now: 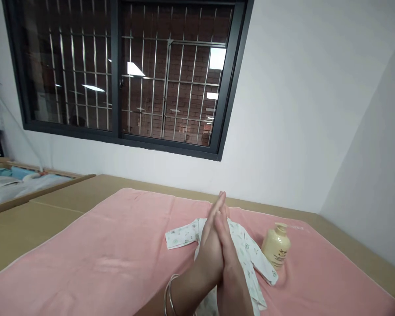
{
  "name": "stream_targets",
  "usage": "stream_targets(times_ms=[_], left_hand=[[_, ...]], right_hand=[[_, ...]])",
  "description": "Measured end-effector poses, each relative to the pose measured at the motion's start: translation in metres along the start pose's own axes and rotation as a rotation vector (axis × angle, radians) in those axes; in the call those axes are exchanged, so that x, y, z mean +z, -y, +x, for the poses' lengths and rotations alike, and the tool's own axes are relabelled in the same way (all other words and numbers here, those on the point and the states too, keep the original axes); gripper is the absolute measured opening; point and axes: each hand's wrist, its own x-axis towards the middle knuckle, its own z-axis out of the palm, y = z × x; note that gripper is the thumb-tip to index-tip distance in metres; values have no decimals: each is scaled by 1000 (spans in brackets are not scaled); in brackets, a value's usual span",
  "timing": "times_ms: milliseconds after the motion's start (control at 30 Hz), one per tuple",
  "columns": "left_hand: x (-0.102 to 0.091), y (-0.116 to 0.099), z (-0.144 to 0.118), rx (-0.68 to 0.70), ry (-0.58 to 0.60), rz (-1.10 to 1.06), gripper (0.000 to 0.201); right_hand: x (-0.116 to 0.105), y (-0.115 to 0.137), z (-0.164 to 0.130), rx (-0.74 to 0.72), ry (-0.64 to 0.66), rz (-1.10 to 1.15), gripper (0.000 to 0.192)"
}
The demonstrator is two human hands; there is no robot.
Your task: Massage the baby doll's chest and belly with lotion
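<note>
White garment (245, 248), one; hands (211, 248), two

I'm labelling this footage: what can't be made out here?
Head view: the shirt's middle, hidden by the left hand and right hand; its lower end, cut off by the bottom edge.
Head view: the palms, hidden as the hands meet.
Head view: lettering on the bottle, too small to read.
Head view: the rest of the wooden frame, cut off by the left edge.

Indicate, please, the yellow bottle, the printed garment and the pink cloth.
Yellow bottle (276, 246): head view, middle of its body.
Printed garment (245, 249): head view, a visible part of its torso.
Pink cloth (118, 254): head view, bare area toward the picture's left.
</note>
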Motion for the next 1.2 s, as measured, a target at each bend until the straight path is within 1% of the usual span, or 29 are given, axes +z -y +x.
stream_targets(times_ms=[67, 100, 167, 233, 267, 300, 333, 367, 400, 467, 500, 567, 633, 667, 700, 767, 833, 867, 933, 1033, 1067, 1100, 1133, 1200], left_hand=[[5, 12, -1, 84, 49, 164, 53], [8, 19, -1, 107, 75, 219, 55], [11, 34, 5, 139, 141, 306, 58], [11, 56, 16, 148, 170, 365, 60], [8, 70, 24, 153, 138, 399, 62], [4, 86, 33, 120, 64, 413, 65], [-2, 103, 41, 80, -21, 431, 66], [-8, 120, 50, 72, -77, 468, 66], [-15, 137, 57, 87, -106, 508, 65], [-28, 166, 66, 101, -132, 585, 65], [-33, 176, 68, 104, -140, 613, 63], [-40, 190, 68, 119, -148, 630, 59], [-43, 195, 65, 149, -159, 612, 56], [-43, 196, 64, 160, -170, 600, 55], [-44, 196, 63, 163, -187, 588, 55], [-44, 195, 60, 153, -248, 569, 56], [-45, 194, 59, 146, -311, 546, 56], [-45, 194, 58, 150, -333, 537, 56], [-45, 193, 57, 175, -352, 529, 56], [-45, 193, 56, 219, -349, 530, 57], [-45, 193, 55, 225, -351, 532, 57], [-45, 194, 55, 224, -354, 533, 57], [-45, 194, 55, 219, -359, 531, 56], [-46, 195, 56, 204, -367, 524, 55]], right_hand=[[-22, 2, 10, 83, 0, 70, 56], [-32, -1, 17, 113, -29, 98, 53], [-48, -16, 35, 156, -112, 147, 56], [-60, -40, 52, 224, -216, 160, 62], [-65, -53, 57, 272, -245, 126, 63], [-69, -68, 60, 310, -251, 73, 62], [-74, -82, 60, 332, -235, 16, 59], [-79, -95, 58, 340, -193, -38, 54], [-85, -108, 55, 333, -140, -88, 48], [-98, -128, 48, 293, -4, -223, 42], [-105, -135, 45, 267, 82, -316, 41], [-117, -145, 43, 220, 268, -546, 42], [-123, -149, 44, 219, 417, -784, 43], [-124, -150, 44, 247, 449, -894, 44], [-123, -150, 43, 294, 453, -993, 46], [-118, -149, 37, 413, 404, -1149, 53], [-111, -145, 28, 496, 344, -1233, 63], [-109, -143, 23, 501, 342, -1245, 66], [-109, -139, 19, 425, 420, -1203, 61], [-119, -135, 24, 238, 597, -1057, 46], [-123, -136, 26, 224, 609, -1032, 45], [-126, -136, 29, 250, 584, -1036, 46], [-128, -137, 30, 307, 528, -1068, 49], [-125, -138, 28, 436, 379, -1180, 58]])
